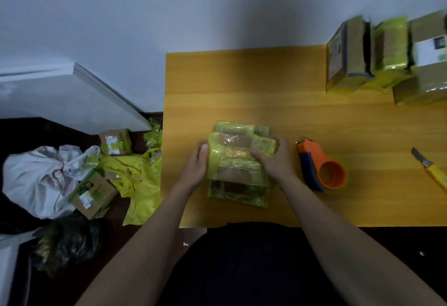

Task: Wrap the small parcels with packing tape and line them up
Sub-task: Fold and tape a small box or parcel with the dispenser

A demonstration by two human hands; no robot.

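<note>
A small cardboard parcel (238,160) wrapped in yellow-green tape sits on the wooden table (242,83), near its front edge. My left hand (197,166) holds its left side, thumb on the top edge. My right hand (272,158) grips its right side, fingers curled over the top. An orange and blue tape dispenser (321,167) lies just right of my right hand. Several taped parcels (384,56) stand side by side at the table's far right corner.
A yellow utility knife (429,169) lies at the table's right edge. On the dark floor to the left are two cardboard boxes (93,194), a white bag (38,180), a black bag (65,242) and yellow plastic wrapping (140,184).
</note>
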